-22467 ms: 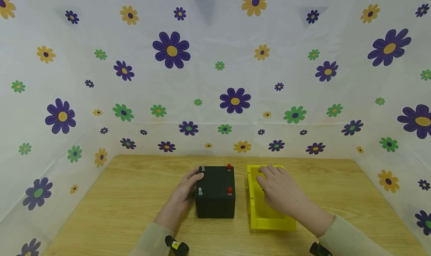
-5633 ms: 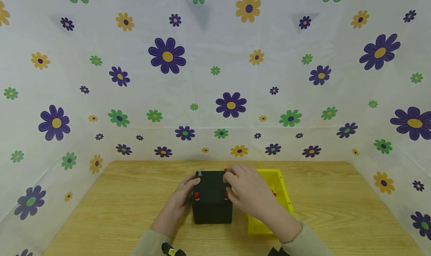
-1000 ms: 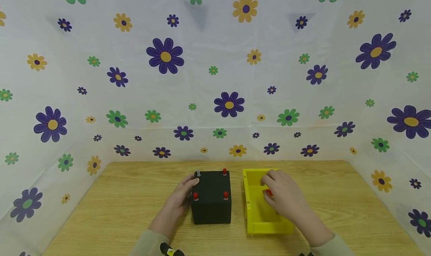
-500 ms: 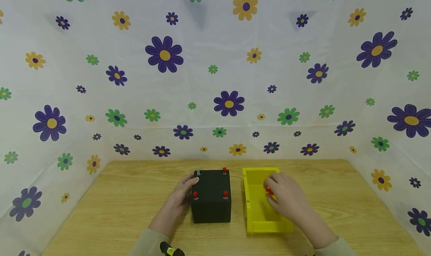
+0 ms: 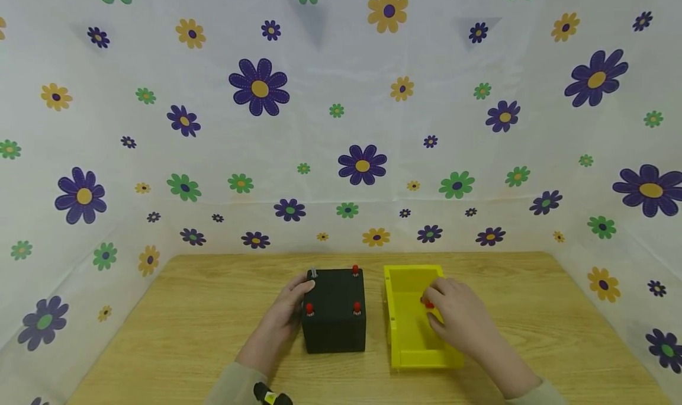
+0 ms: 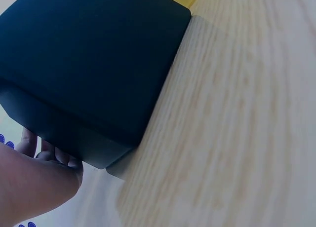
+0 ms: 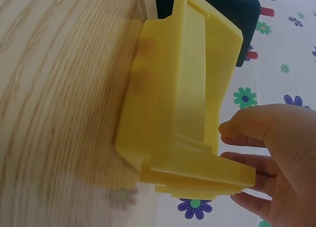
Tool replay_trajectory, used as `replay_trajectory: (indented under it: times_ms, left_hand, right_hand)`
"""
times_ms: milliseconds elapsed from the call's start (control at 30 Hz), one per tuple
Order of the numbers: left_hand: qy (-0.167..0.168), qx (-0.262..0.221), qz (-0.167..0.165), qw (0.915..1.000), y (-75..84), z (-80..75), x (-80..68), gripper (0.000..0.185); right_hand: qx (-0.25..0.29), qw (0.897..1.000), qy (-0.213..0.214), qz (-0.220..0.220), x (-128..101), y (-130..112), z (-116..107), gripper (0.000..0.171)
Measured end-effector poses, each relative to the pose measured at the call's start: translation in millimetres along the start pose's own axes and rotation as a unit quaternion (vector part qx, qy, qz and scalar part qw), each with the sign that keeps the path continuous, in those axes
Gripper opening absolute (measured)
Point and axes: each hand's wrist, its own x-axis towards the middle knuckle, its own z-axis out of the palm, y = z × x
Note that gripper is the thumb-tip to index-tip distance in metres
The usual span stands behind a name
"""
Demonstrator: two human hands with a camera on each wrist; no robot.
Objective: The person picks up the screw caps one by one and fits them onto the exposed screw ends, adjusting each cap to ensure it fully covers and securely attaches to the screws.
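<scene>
A black box (image 5: 334,334) stands on the table, with a metal lever-like post at each top corner. Red caps cover three posts; the back-left post (image 5: 314,272) is bare silver. My left hand (image 5: 285,310) grips the box's left side, thumb on the top edge; in the left wrist view its fingers bend against the box. My right hand (image 5: 462,317) reaches into the yellow bin (image 5: 423,360), thumb and fingers apart. Small red pieces (image 5: 429,304) lie at its fingertips, partly hidden by them. In the right wrist view, the bin's wall covers part of the fingers.
Box and bin stand side by side on a wood-grain table (image 5: 229,316), a narrow gap between them. A white sheet (image 5: 319,127) printed with flowers rises behind and along both sides.
The front-left post, bare 22.5 s ago, carries a red cap. Since 5.6 s ago my right hand has gone from the box into the bin, lately shifting slightly right. The left hand stays.
</scene>
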Motion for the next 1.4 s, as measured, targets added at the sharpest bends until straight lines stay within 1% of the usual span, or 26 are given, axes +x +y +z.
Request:
replay_trajectory:
  times_ms: [333,700,1067,1400]
  left_hand:
    - [0.001,0.005,-0.004,1.0000,1.9,-0.3,-0.3,0.054]
    - [-0.001,0.007,0.001,1.0000,1.8,-0.7,-0.3,0.050]
    - [0.002,0.017,-0.003,0.9998,1.7,-1.3,0.1,0.058]
    - [0.008,0.010,-0.011,0.9999,2.6,0.8,-1.9,0.054]
  right_hand:
    - [-0.010,1.000,0.003,-0.022,-3,4,1,0.021]
    - [-0.019,0.999,-0.040,-0.029,-5,5,1,0.023]
    - [-0.029,0.996,-0.038,-0.073,-5,9,1,0.028]
    - [-0.056,0.993,-0.056,-0.083,-3,11,3,0.034]
